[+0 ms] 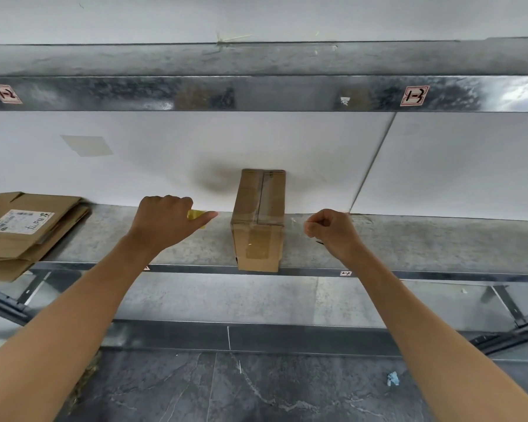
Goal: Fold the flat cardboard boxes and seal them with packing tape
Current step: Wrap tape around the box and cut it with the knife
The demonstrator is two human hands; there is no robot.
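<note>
Standing folded and taped on the metal shelf (409, 245), front end at the shelf edge: the cardboard box (258, 220), set between both hands within reach for sealing. Gripping a yellow tape roll (195, 215) in the left hand (165, 220), just beside the box. Pinching what looks like a clear tape strip in the clenched right hand (329, 229), probably for the next seam. Lying stacked at far left: flat boxes (28, 229), waiting.
</note>
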